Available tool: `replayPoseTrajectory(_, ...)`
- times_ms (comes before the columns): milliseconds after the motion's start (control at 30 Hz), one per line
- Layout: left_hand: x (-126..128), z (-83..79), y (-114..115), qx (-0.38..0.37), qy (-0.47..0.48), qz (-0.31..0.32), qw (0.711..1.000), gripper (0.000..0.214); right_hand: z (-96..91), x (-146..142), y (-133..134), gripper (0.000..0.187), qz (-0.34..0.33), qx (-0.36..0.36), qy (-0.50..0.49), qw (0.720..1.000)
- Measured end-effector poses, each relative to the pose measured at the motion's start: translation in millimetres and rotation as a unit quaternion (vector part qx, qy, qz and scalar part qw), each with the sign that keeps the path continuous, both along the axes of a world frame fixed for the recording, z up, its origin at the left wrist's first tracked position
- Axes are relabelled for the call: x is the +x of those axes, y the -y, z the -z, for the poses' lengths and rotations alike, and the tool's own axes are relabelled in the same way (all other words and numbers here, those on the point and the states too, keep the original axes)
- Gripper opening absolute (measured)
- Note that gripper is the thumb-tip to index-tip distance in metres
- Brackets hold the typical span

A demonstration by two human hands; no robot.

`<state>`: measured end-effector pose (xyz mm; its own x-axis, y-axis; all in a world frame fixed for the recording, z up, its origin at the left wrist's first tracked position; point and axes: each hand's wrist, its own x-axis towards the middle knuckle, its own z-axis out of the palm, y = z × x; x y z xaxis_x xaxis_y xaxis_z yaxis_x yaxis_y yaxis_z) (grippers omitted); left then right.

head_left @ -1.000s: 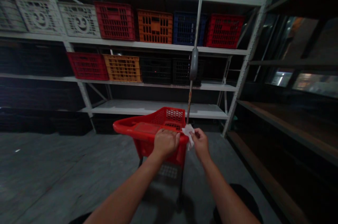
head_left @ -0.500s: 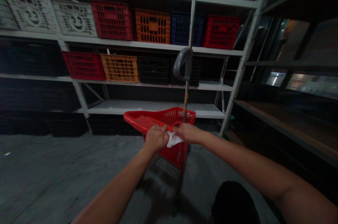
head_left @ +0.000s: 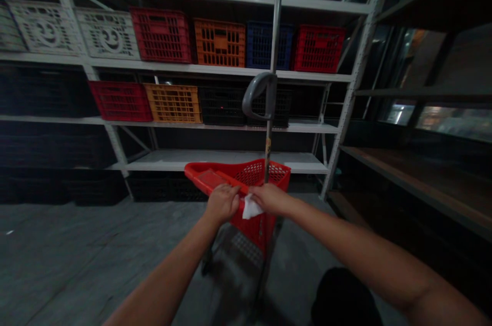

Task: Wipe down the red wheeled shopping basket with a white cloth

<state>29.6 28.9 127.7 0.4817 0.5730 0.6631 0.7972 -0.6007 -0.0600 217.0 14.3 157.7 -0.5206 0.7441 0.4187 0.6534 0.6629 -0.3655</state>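
A red plastic shopping basket (head_left: 269, 175) on a wheeled frame stands on the floor just ahead of me. A thin upright rod with a grey hooked handle (head_left: 258, 96) rises from its near right side. My left hand (head_left: 222, 202) is closed on the basket's near rim. Pressed against that same rim beside it, my right hand (head_left: 271, 198) is closed on a small white cloth (head_left: 250, 209). The two hands almost touch.
Metal shelving (head_left: 215, 70) spans the back wall with white, red, orange, blue and black crates. More dark shelves (head_left: 415, 177) run along the right. The concrete floor (head_left: 77, 259) spreads out to the left. A dark shape (head_left: 342, 298) lies at the bottom right.
The basket has turned, so the grey handle now shows as a hook. My right hand with the white cloth moved left along the rim toward my left hand. The view shifted slightly.
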Motion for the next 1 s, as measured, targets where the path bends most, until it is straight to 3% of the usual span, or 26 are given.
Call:
replayPoseTrajectory(67,-6.8,-2.4,1.4,-0.012,0.001,0.018,1.000,0.034,19.4,5.8,4.8,0.012,-0.029,-0.040,-0.150,0.987)
replayPoseTrajectory(133,-16.0,-5.8,2.1,-0.028,-0.004,0.035,0.999,0.034,40.9,15.4,4.9,0.011,-0.022,-0.091,-0.313,0.945)
replayPoseTrajectory(200,-26.9,-10.3,2.3,-0.045,-0.011,0.049,0.998,0.034,58.2,27.8,0.6,0.011,0.040,-0.112,-0.454,0.883)
replayPoseTrajectory(267,-36.4,-15.5,3.9,-0.052,-0.015,0.058,0.997,0.033,67.3,37.3,-4.6,0.011,0.119,-0.071,-0.535,0.833)
replayPoseTrajectory(300,-39.1,-18.0,6.0,-0.047,-0.015,0.055,0.997,0.032,68.5,38.5,-6.2,0.012,0.149,-0.032,-0.550,0.821)
replayPoseTrajectory(333,-39.5,-20.3,9.3,-0.034,-0.010,0.045,0.998,0.031,68.1,36.2,-6.7,0.013,0.165,0.008,-0.549,0.820)
replayPoseTrajectory(400,-32.4,-23.2,19.2,0.003,0.017,-0.001,1.000,0.029,65.5,20.5,-4.7,0.019,0.153,0.063,-0.510,0.844)
replayPoseTrajectory(533,3.7,-19.2,41.4,0.001,0.027,-0.127,0.992,0.031,72.5,-28.0,-1.5,0.030,0.080,0.057,-0.401,0.911)
replayPoseTrajectory(633,22.0,-11.3,48.0,-0.033,-0.013,-0.204,0.978,0.045,91.1,-36.6,-9.7,0.026,0.104,0.080,-0.332,0.934)
replayPoseTrajectory(733,21.1,-6.8,46.5,-0.042,-0.037,-0.211,0.976,0.051,105.1,-18.7,-19.0,0.021,0.142,0.121,-0.272,0.944)
replayPoseTrajectory(833,12.9,-7.0,44.1,-0.035,-0.055,-0.205,0.977,0.052,104.4,-6.1,-18.0,0.017,0.157,0.139,-0.258,0.943)
replayPoseTrajectory(1000,4.4,-8.1,42.7,-0.015,-0.075,-0.211,0.974,0.050,85.6,-27.2,-2.8,0.011,0.044,0.091,-0.328,0.939)
